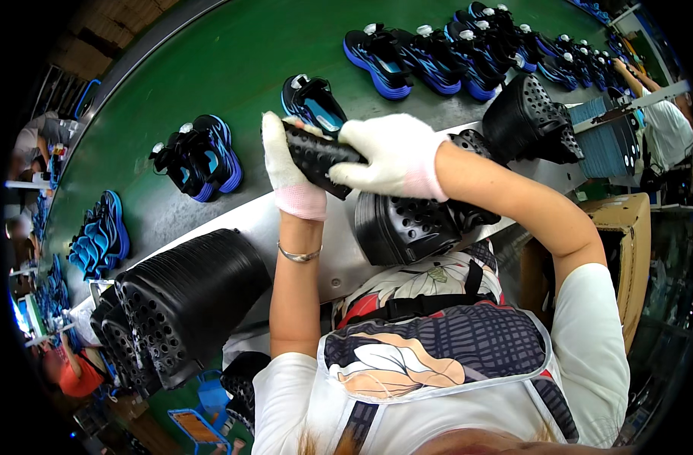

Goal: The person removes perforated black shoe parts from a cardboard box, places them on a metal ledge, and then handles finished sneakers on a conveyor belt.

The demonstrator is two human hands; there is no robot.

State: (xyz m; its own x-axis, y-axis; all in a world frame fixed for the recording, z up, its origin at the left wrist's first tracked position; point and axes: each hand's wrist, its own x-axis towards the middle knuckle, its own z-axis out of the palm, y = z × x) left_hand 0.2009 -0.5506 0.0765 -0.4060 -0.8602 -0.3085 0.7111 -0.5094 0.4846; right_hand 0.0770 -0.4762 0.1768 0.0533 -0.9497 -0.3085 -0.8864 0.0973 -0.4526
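A black perforated plastic shoe insert (316,158) is held above the pale ledge, between my two white-gloved hands. My left hand (292,174) grips it from the left with the thumb upright; part of its fingers is hidden behind the insert. My right hand (396,152) closes thumb and fingers on the insert's right end. Just beyond lies a black and blue sports shoe (314,102) with its opening towards me. Below my right forearm rests a nested stack of similar black inserts (396,231), and a longer nested stack (202,292) lies to the left.
Several black shoes with blue-purple soles (415,64) stand in rows on the green work surface (263,45). A shoe pair (202,159) sits further left. Right along the ledge (331,262) are another insert stack (525,114) and blue-grey sheets (600,140). A cardboard box (634,250) and a co-worker (665,125) are at right.
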